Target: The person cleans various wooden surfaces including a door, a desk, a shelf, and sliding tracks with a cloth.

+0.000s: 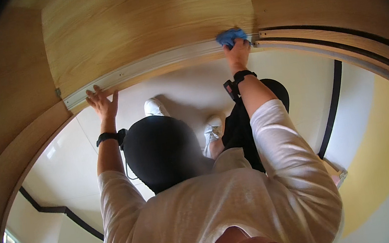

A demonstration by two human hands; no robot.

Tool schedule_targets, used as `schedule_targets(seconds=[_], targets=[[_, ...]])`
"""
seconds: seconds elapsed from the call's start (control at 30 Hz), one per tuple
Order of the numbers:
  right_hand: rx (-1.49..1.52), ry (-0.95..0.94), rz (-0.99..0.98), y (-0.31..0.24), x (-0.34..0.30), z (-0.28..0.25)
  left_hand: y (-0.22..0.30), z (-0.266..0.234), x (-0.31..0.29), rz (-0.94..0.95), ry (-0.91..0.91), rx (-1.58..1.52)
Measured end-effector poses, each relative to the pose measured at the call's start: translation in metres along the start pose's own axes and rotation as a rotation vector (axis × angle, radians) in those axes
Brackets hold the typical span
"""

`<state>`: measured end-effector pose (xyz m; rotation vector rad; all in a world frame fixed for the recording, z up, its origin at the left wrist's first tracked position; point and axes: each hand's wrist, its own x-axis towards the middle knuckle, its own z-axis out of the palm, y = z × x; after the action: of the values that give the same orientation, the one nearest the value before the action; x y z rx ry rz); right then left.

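A blue cloth (231, 36) is bunched under my right hand (238, 53), whose fingers are closed over it. The cloth lies against the wooden surface (152, 24), at the right end of a pale metal strip (143, 68) along its front edge. My left hand (103, 104) rests on the left end of that strip, fingers spread and holding nothing. Both wrists wear black bands, the left one (107, 137) and the right one (238, 80) each carrying a small dark box.
To the right, dark curved tracks (341, 43) run along the wooden front. Wooden panels (9, 92) rise at the left. My white shoes (155, 108) stand on the pale tiled floor (180, 85). Black skirting (331, 108) edges the walls on both sides.
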<state>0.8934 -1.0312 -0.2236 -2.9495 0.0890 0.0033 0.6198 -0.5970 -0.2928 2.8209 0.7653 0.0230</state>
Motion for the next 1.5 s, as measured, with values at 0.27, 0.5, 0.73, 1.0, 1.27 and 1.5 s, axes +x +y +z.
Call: schedule_targets(seconds=[0.27, 0.5, 0.73, 1.0, 1.27, 1.5], targets=[[0.125, -0.037, 0.081, 0.028, 0.027, -0.028, 0.005, -0.008, -0.001, -0.088, -0.056, -0.035], [0.047, -0.263, -0.039, 0.031, 0.038, -0.076, 0.002, -0.005, -0.002, -0.071, -0.027, -0.028], [0.131, -0.238, -0.032, 0.066, 0.054, -0.066, -0.006, 0.006, 0.0, -0.018, -0.006, -0.007], [0.276, -0.319, -0.028, 0.07, 0.066, -0.077, -0.008, 0.007, -0.001, -0.012, 0.005, -0.011], [-0.352, -0.146, -0.134, 0.106, 0.087, 0.01, 0.004, -0.006, 0.008, -0.022, -0.048, -0.033], [0.39, -0.07, 0.24, -0.032, 0.002, 0.026, -0.003, 0.004, 0.002, -0.02, -0.008, 0.008]])
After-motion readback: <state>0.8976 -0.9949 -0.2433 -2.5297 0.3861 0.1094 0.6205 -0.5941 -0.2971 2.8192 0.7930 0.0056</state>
